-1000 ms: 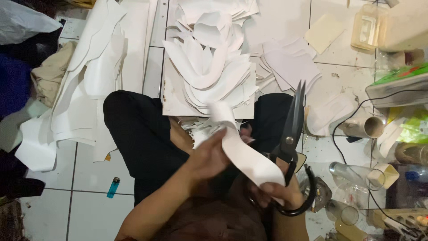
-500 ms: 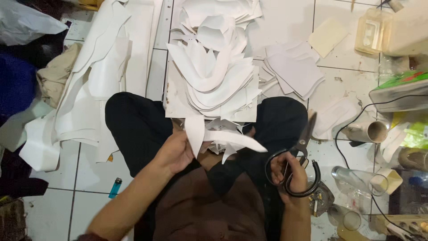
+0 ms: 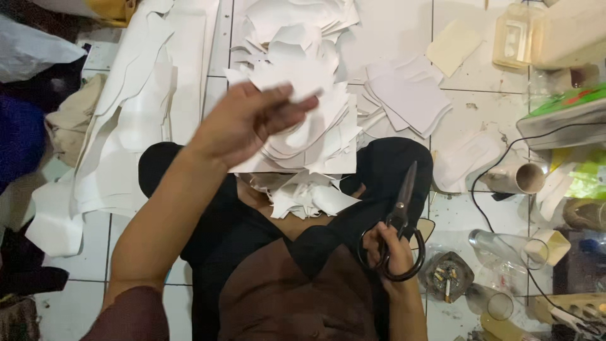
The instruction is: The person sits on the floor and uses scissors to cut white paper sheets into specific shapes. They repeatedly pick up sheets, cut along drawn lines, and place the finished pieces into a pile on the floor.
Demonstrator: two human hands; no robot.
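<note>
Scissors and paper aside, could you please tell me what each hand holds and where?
Right hand grips black scissors by the handle loops; left hand pinches a white cut piece at its edge.

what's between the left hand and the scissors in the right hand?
Head view: a heap of small white offcuts on the lap, between the left hand over the stack of cut white pieces and the scissors in the right hand.
</note>
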